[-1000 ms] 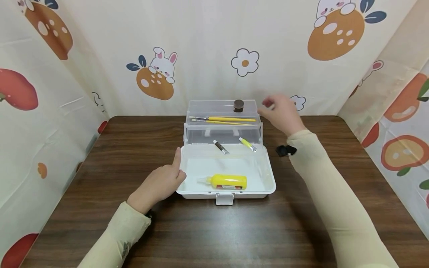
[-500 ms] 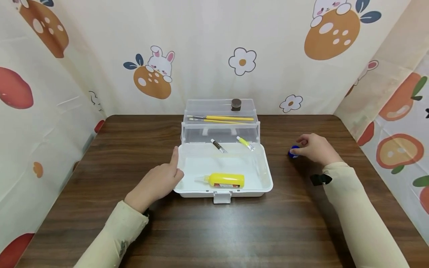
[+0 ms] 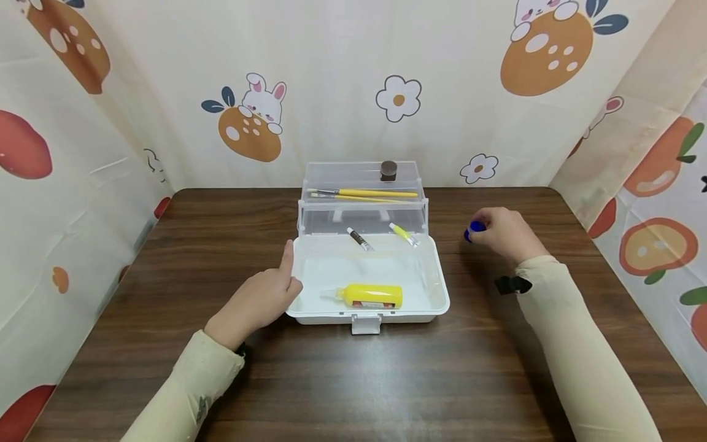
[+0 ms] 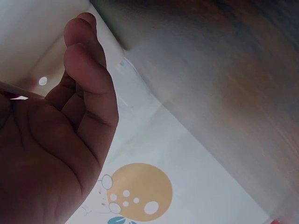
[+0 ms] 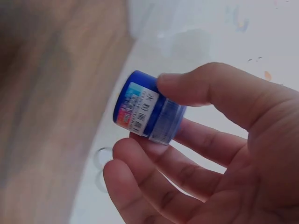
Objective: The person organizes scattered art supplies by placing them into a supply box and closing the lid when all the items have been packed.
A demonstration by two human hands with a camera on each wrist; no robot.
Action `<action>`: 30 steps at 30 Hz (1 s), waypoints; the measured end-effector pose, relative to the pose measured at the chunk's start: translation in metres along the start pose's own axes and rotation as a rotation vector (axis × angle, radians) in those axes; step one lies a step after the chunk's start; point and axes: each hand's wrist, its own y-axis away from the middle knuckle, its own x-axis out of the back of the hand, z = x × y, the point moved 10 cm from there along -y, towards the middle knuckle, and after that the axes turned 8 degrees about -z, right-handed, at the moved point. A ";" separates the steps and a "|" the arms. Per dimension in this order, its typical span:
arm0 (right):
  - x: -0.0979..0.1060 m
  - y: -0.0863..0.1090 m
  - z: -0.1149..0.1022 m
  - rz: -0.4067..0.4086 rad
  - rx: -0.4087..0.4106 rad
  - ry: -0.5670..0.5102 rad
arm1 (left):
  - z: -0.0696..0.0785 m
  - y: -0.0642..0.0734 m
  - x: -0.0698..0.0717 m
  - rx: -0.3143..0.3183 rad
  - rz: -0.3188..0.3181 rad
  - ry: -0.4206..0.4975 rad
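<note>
Between thumb and fingers my right hand point(image 3: 505, 236) pinches a small blue paint jar point(image 5: 147, 107) with a printed label, right of the box. My left hand point(image 3: 259, 298) rests against the left rim of the white plastic box point(image 3: 309, 316), index finger stretched along it. The box stands with its lid raised. A yellow paint bottle point(image 3: 374, 296) lies on its side inside. Behind it are a dark paint tube point(image 3: 359, 239) and a yellow paint tube point(image 3: 404, 234). Two yellow-handled paintbrushes point(image 3: 375, 193) and a brown paint jar point(image 3: 388, 170) are at the box's upper rear.
The box stands on a dark wooden table point(image 3: 353, 380), its latch point(image 3: 366, 324) hanging at the front. Patterned curtains point(image 3: 331, 80) enclose the back and both sides of the table.
My right hand has moved from beside the upper tray down to the blue paint jar on the right, gripped it, and shifted it toward the box. My left hand stays at the rim.
</note>
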 end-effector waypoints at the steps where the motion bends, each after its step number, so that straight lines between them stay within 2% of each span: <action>1: 0.005 -0.001 -0.006 0.016 0.005 -0.004 | 0.000 0.000 0.000 0.000 -0.001 0.000; 8: 0.038 -0.011 -0.062 0.115 0.082 -0.020 | 0.000 0.000 0.001 0.012 -0.011 0.003; 15: 0.058 -0.029 -0.114 0.137 0.127 -0.009 | 0.000 0.001 0.001 0.009 -0.005 0.011; 24: 0.056 -0.067 -0.177 0.083 0.174 0.068 | 0.000 0.002 0.000 -0.001 -0.008 0.016; 30: 0.045 -0.092 -0.203 0.037 0.212 0.071 | 0.001 0.001 0.001 0.001 -0.011 0.020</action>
